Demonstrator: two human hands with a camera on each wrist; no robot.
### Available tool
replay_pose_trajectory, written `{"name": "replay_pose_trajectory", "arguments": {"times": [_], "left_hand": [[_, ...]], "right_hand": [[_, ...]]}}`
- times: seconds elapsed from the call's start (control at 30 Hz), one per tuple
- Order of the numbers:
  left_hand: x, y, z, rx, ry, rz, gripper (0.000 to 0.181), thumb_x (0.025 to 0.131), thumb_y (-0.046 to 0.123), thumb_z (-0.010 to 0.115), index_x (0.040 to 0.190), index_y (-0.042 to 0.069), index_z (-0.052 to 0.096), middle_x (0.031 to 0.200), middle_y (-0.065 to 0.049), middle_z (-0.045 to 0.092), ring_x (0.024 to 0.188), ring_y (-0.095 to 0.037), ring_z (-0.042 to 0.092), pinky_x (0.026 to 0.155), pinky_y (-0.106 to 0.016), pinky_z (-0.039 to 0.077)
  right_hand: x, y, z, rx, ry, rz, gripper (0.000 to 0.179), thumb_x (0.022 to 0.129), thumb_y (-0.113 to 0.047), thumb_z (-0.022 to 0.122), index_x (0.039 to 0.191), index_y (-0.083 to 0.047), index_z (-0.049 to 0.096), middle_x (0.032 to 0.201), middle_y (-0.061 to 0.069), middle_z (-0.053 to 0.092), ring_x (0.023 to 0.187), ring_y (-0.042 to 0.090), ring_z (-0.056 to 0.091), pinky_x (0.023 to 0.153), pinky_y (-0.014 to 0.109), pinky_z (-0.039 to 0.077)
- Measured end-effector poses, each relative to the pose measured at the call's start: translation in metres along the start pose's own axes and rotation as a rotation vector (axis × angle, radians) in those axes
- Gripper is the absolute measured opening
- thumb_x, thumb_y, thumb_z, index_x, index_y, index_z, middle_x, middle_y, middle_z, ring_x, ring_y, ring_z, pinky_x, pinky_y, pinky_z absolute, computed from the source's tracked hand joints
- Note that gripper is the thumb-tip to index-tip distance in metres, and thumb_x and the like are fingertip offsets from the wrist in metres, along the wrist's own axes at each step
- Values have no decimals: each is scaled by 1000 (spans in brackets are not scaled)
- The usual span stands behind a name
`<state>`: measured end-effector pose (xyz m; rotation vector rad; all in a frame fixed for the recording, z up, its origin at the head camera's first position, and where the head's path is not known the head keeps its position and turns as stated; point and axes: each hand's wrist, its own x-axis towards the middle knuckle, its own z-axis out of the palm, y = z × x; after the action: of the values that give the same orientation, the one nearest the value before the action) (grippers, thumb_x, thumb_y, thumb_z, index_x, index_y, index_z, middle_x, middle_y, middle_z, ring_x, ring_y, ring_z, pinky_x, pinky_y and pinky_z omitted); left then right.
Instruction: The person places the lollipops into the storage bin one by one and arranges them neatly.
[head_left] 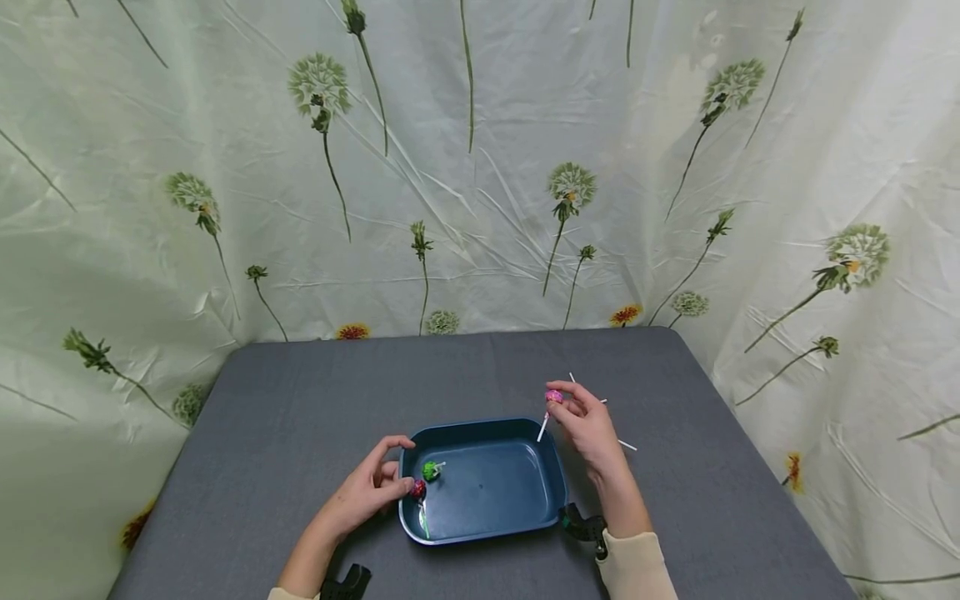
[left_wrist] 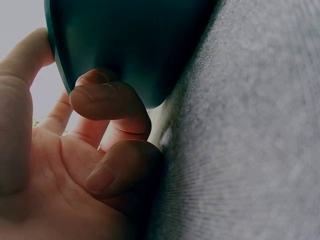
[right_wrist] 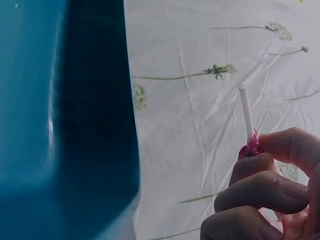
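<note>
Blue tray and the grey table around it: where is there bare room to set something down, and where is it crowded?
Free: the tray floor right of the green lollipop, the table behind the tray, and both far sides. Crowded: the tray's left rim, where the left hand grips beside the red lollipop; its right rear corner, where the right hand holds a pink lollipop among loose sticks.

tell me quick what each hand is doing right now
Left hand: fingers curled against the left wall of the dark blue plastic tray.
Right hand: pinching a pink-wrapped lollipop on a white stick.
</note>
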<state>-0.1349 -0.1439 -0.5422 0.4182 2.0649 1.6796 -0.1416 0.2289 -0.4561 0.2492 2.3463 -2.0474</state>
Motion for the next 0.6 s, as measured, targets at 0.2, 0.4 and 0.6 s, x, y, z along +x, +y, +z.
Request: {"name": "replay_pose_trajectory", "arguments": {"times": [0.2,0.4,0.6], "left_hand": [[0,0,0,1,1,-7,57,103,18,68,150,10,37,74,3,52,58,-9,48,58,-25,44],[-1,1,0,0,-4,-4,57,104,17,67,150,9,36,74,3,52,58,-8,48,58,-25,44],[0,1,0,1,-8,-6,58,104,17,67,151,9,35,75,2,53,59,-9,48,58,-25,45]], "right_hand": [[1,-2,14,35,-25,-22,31,102,-7,67,133,-8,66,73,-8,58,49,6,32,48,21,26],[-1,-3,28,37,-92,-16,31,103,-11,68,134,-9,66,73,-5,56,51,10,32,49,23,27],[-4,0,42,6,-154,-18,33,103,-14,69,134,-7,66,76,-3,60,52,11,34,51,25,29]]}}
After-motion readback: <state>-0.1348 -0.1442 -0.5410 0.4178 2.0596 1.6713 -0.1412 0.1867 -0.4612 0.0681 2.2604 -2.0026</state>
